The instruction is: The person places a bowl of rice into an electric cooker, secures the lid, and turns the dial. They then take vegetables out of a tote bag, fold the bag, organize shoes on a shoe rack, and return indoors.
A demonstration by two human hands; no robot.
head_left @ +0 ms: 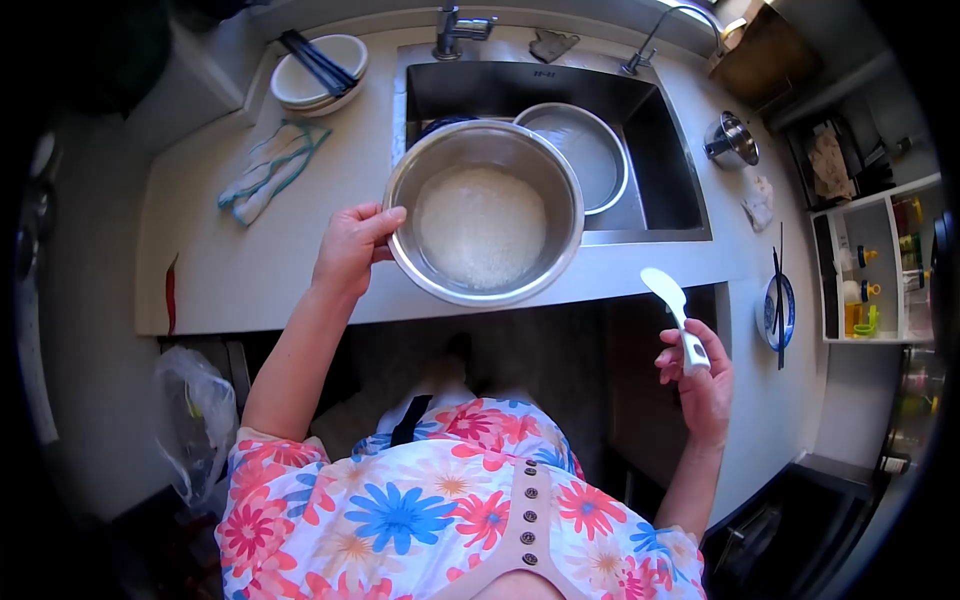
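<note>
My left hand (358,243) is closed on the rim of a metal pot (555,235), thumb over the edge. The pot is tipped slightly toward me above the front edge of the sink, with white rice (481,228) in its bottom. My right hand (700,385) grips a white rice paddle (668,292) by its handle, blade up, to the right of the pot and apart from it. Behind the pot, a round metal pan (590,160) sits in the sink (675,160); the pot hides part of both.
Bowls (318,75) with dark chopsticks on top and a cloth (270,172) lie on the left counter, near a red chili (171,293). A faucet (455,32) rises behind the sink. To the right are a metal cup (732,142) and a blue-white bowl (777,312) with chopsticks.
</note>
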